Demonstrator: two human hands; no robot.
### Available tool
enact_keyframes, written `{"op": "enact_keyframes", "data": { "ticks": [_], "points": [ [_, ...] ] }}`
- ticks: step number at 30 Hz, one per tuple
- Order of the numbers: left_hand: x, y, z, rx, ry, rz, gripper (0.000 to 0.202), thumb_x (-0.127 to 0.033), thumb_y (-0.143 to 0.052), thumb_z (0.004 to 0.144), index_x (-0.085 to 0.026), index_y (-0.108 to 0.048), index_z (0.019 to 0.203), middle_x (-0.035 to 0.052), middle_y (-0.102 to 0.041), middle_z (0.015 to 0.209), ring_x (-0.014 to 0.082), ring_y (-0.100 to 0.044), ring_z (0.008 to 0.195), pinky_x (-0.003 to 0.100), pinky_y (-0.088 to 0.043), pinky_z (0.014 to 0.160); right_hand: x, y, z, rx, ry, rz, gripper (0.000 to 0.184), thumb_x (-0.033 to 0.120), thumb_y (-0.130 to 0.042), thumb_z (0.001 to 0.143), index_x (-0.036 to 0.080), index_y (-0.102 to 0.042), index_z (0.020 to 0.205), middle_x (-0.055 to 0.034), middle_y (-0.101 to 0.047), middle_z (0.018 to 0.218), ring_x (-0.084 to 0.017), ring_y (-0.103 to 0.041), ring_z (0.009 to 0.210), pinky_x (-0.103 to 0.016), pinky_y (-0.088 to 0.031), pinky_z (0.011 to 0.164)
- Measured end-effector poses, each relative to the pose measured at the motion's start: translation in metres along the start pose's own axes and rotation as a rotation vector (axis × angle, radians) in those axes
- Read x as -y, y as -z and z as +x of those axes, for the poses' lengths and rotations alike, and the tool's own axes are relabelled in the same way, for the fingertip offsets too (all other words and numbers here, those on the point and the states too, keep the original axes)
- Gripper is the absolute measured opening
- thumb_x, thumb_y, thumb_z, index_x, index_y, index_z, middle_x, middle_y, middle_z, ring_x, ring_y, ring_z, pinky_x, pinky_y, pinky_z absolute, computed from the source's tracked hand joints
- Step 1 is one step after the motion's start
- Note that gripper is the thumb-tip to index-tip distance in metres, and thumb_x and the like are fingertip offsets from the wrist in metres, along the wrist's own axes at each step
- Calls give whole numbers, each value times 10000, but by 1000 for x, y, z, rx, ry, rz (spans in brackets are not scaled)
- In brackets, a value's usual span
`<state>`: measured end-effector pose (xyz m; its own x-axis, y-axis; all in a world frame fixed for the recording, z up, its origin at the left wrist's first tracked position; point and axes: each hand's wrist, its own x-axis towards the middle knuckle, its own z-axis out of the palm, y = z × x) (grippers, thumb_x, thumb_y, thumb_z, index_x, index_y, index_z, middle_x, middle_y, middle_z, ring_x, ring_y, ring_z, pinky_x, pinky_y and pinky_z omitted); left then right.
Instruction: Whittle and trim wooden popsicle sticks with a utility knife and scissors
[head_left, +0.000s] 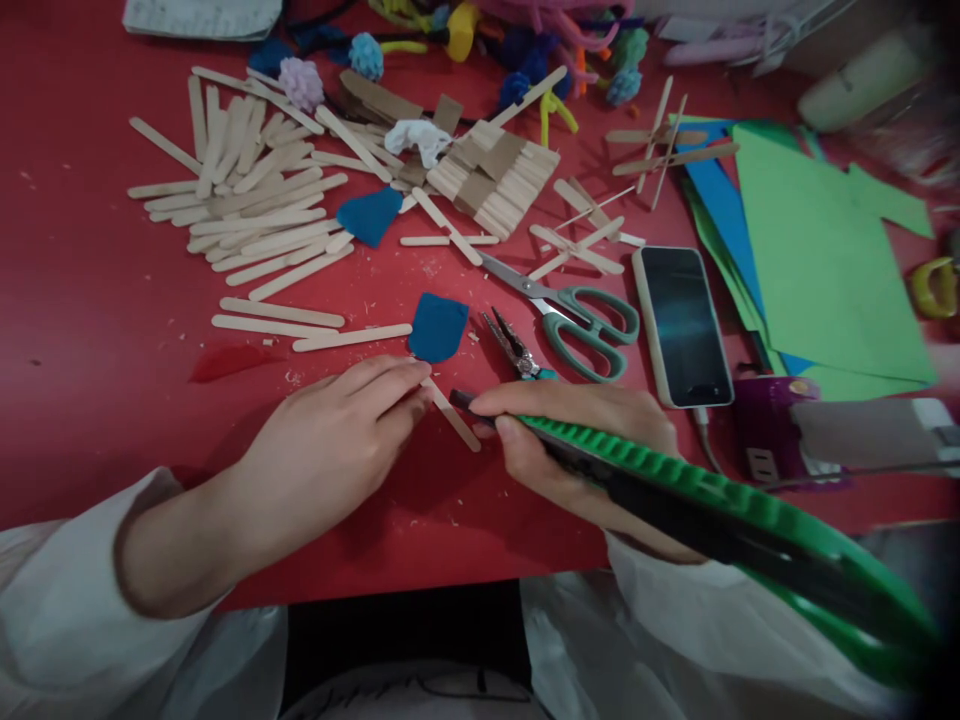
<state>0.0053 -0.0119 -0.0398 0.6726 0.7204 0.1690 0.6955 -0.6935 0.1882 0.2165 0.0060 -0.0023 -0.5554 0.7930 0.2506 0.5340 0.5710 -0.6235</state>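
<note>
My left hand rests on the red table with its fingers closed together, pressing down a wooden craft stick that sticks out past the fingertips. My right hand grips a utility knife with a green ridged and black body, held near its dark front end. That front end hovers just right of the stick; I cannot tell whether it touches. A blue paper piece lies just beyond my left fingertips. Pliers and green-handled scissors lie beyond my right hand.
Many loose craft sticks are heaped at the left back. A bundle of joined sticks lies at centre back. To the right are a phone with a cable, green paper sheets and a purple power block. Coloured pipe-cleaner shapes lie behind.
</note>
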Motion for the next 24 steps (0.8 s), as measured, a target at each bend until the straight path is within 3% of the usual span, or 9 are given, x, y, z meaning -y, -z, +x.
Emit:
{"op": "enact_keyframes", "data": {
  "ticks": [7, 24],
  "points": [
    [0, 0, 0, 2, -8, 4, 354, -105, -348, 884, -51, -619, 1105, 149, -651, 1142, 288, -570, 1122, 406, -522, 912, -7, -13, -4, 10, 62, 10, 128, 107, -524, 836, 190, -604, 891, 9, -711, 728, -76, -641, 578, -170, -504, 579],
    [1, -4, -4, 38, 31, -26, 363, -135, -324, 906, -99, -590, 1149, 115, -604, 1239, 273, -547, 1157, 423, -515, 916, -6, -11, -2, 18, 82, 1, 133, 92, -513, 831, 170, -608, 881, 0, -705, 728, -72, -638, 577, -162, -506, 585]
  ]
}}
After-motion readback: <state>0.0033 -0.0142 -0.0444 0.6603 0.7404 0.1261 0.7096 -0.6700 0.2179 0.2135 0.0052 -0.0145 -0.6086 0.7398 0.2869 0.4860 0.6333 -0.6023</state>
